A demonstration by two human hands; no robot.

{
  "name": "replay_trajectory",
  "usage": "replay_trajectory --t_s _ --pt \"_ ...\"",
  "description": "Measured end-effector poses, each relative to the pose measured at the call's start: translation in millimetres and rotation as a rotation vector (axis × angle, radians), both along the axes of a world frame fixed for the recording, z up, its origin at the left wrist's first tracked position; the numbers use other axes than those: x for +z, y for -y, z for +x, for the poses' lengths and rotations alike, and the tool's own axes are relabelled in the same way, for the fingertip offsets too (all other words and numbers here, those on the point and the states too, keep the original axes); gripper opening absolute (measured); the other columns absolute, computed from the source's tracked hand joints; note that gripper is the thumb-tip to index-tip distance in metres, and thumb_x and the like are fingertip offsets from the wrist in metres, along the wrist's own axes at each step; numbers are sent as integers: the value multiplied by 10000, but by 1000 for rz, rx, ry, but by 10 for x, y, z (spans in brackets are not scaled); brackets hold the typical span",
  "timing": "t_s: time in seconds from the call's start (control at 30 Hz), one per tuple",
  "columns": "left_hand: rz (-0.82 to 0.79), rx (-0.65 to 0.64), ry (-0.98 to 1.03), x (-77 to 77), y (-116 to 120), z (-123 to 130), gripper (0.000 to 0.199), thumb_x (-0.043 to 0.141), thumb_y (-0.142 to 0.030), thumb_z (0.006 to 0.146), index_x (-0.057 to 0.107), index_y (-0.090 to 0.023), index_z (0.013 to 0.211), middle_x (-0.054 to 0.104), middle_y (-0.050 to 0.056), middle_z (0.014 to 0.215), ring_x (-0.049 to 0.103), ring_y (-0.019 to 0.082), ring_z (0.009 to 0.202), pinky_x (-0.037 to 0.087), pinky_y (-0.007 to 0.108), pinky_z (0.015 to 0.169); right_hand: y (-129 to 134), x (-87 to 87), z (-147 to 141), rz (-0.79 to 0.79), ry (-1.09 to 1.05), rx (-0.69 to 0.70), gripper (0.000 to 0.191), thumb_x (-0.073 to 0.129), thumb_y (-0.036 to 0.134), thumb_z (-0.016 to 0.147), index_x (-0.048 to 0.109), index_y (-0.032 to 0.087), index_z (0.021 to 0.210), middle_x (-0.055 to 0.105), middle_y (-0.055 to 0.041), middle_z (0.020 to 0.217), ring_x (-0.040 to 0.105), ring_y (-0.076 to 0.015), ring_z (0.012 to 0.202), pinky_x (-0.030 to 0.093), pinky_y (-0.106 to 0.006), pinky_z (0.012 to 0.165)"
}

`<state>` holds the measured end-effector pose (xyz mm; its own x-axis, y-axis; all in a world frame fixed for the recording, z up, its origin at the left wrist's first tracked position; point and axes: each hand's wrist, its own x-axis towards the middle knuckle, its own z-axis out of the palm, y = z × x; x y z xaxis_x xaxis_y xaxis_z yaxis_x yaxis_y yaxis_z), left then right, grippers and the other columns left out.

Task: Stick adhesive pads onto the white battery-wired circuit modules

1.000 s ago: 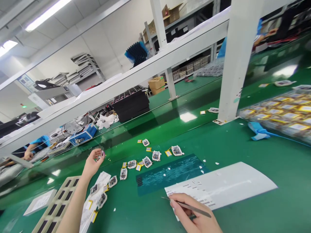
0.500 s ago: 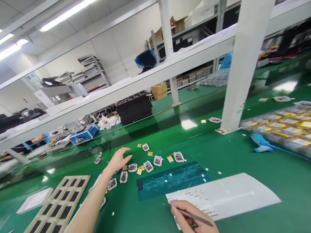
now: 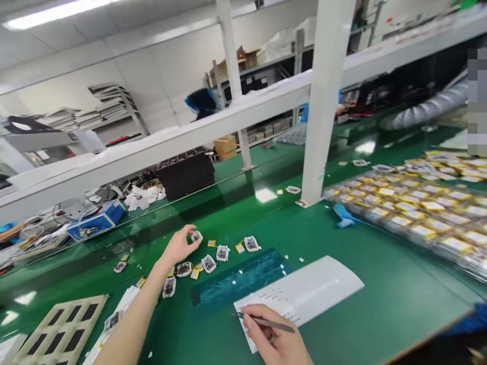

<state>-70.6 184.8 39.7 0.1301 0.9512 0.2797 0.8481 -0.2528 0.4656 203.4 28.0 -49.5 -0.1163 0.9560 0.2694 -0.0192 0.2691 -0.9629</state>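
Note:
My left hand point(image 3: 179, 247) reaches forward on the green bench, thumb and fingers closed around the edge of a small white-rimmed circuit board unit point(image 3: 197, 236). Near it lie several similar units, such as one white-cased circuit board point(image 3: 222, 253) and another point(image 3: 251, 243), with small yellow-edged battery packs point(image 3: 239, 248) beside them. My right hand point(image 3: 272, 329) grips metal tweezers point(image 3: 272, 324), their tips pointing left over the near-left corner of a white label sheet point(image 3: 323, 289). Small dark-printed labels are on that sheet's left part.
A dark teal mat point(image 3: 239, 276) lies behind the sheet. At left is a beige tray with black pads point(image 3: 57, 329). Many batteries fill a clear tray point(image 3: 411, 208) at right, near a blue strip point(image 3: 344, 217). A white post point(image 3: 317, 111) rises from the bench.
My left hand has moved onto the small circuit board unit and closed on it. The view has turned right, showing more of the battery tray. My right hand still holds the tweezers over the sheet.

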Motion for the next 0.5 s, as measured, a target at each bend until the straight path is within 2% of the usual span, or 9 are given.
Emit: replay_trajectory --t_s 0.1,0.17,0.2,0.27,0.33,0.4,0.5 --pt "8 7 142 142 453 -324 603 563 -662 929 546 -170 1276 739 125 1099 721 275 1063 585 441 948 40 118 -7 26 -34 -59 294 612 416 953 792 187 995 788 -79 851 699 -167 635 587 -228 606" --pt "4 22 211 251 792 -526 654 495 -725 915 523 -184 1281 739 143 1138 724 296 1094 594 426 926 58 178 -16 77 -39 -112 227 613 322 943 797 194 981 798 -74 883 722 -167 677 603 -229 652" --pt "1 23 245 293 964 -589 620 546 -702 898 541 -196 1256 743 139 1141 728 297 1094 597 407 919 66 200 -19 106 -35 -124 210 607 284 942 797 201 976 800 -68 891 729 -164 697 604 -225 669" --pt "-15 -16 250 319 1294 -582 456 678 -550 869 616 -205 1161 756 117 1085 745 279 1020 606 360 871 82 235 -18 165 -30 -126 200 593 231 951 792 217 962 798 -52 891 735 -156 730 599 -215 689" --pt "-111 -103 111 253 1578 -378 302 703 -377 852 667 -212 1103 758 89 1035 746 245 933 611 329 830 97 257 -5 212 -27 -106 195 594 206 961 788 226 953 784 -37 859 729 -144 728 587 -202 677" --pt "-182 -201 -52 116 1778 -37 272 655 -218 826 675 -240 1097 754 46 999 737 207 868 608 300 792 103 273 19 247 -24 -88 185 605 187 964 785 228 961 772 -30 838 723 -135 721 580 -191 662" --pt "-78 -275 -219 -132 1898 442 272 601 -142 799 652 -240 1048 740 38 978 732 214 849 606 321 752 97 291 59 292 -15 -68 190 617 135 961 779 228 991 771 -32 871 733 -131 760 588 -186 694"
